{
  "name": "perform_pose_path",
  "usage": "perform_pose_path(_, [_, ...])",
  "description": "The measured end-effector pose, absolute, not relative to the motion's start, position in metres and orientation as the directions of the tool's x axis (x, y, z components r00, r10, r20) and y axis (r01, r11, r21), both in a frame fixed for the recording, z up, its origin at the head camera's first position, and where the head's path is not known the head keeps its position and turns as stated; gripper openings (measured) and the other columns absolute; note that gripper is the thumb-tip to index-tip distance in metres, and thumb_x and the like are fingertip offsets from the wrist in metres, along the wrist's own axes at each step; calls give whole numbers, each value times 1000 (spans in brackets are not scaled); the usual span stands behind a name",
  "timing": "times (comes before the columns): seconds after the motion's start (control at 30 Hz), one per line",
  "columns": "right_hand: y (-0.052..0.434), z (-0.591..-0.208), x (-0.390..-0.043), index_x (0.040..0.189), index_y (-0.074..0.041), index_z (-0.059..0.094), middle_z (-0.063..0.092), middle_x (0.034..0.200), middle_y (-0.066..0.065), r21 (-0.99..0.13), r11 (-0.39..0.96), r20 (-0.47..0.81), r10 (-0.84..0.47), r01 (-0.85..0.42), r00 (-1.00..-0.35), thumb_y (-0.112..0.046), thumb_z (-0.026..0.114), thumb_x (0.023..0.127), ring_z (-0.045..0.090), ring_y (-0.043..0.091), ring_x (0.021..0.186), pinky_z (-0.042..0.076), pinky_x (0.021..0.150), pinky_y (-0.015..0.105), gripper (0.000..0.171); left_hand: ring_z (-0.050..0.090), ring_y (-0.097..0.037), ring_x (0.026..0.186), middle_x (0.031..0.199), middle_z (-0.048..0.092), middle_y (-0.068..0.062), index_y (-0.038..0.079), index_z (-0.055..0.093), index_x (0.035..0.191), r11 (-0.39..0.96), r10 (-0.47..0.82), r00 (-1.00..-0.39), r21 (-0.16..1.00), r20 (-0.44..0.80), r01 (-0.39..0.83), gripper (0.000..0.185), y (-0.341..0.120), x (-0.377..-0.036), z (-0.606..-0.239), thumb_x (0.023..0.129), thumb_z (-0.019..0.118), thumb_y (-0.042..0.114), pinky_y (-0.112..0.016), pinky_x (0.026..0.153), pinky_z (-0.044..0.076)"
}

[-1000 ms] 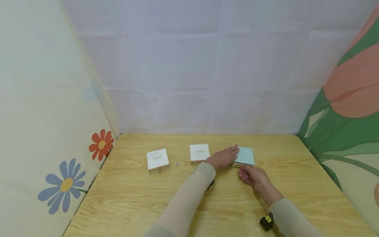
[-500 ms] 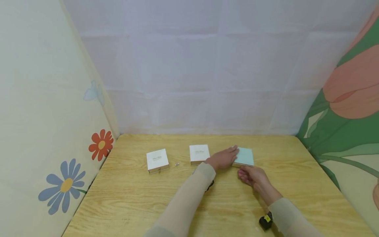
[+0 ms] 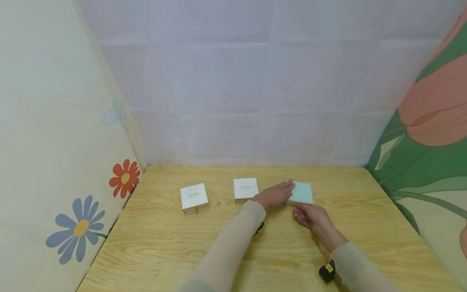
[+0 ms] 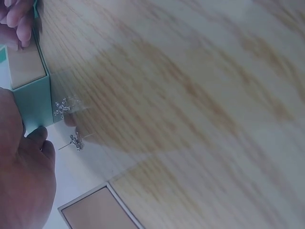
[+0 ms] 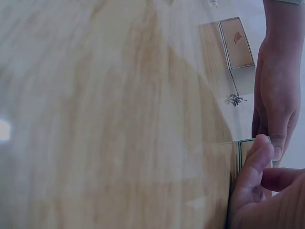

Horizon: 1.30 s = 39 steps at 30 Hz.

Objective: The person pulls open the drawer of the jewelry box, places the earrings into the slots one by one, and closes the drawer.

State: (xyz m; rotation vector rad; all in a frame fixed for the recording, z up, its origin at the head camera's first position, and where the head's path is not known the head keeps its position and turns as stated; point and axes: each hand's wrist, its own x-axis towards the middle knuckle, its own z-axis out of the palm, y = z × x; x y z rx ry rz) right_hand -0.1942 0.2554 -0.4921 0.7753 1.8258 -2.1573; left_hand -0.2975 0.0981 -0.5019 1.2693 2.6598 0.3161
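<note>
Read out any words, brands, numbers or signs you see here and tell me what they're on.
None can be read with certainty.
Left white box: small printed lettering on top, too blurred.
Middle white box: similar lettering, too blurred.
Mint-green box: faint marking at most, can't tell.
Yellow label on a black device: too small.

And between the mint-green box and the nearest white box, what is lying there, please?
Two small silvery, sprig-like ornaments lie there, as the left wrist view shows; in the head view, the left hand covers much of that stretch.
</note>
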Motion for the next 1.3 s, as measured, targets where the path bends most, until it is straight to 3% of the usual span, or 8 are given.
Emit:
perform_pose_path(0.2, [256,-492,-195,103,4,69,74,73,5,-850,-215,-518,171,482,-838,-7,58,101,70,10,63,59,58,20,16,11,-9,155,171,9,3,19,17,164,609,784,-618,273,-61,745,53,98,-298,-503,113,23,35,-22,125,14])
perform_pose_path(0.63, [254,-491,-196,118,8,62,74,72,4,-857,-218,-502,159,466,-850,-7,58,101,71,10,63,59,57,18,23,16,-13,155,170,13,1,18,20,163,602,788,-614,282,-54,747,53,96,-297,-494,113,25,35,-24,125,17])
perform_pose_path(1.13, [251,-495,-192,131,13,51,73,76,5,-872,-194,-480,165,449,-862,-8,56,102,72,11,68,63,68,24,36,19,-13,154,170,16,1,16,23,163,615,787,-613,156,-72,773,53,99,-296,-490,113,24,34,-26,125,20])
perform_pose_path(1.3, [252,-495,-193,128,12,53,73,76,5,-871,-187,-483,165,453,-860,-9,56,102,72,12,67,63,67,24,33,23,-13,153,169,19,1,16,25,162,639,769,-632,75,-94,766,52,104,-293,-484,113,25,34,-25,125,21])
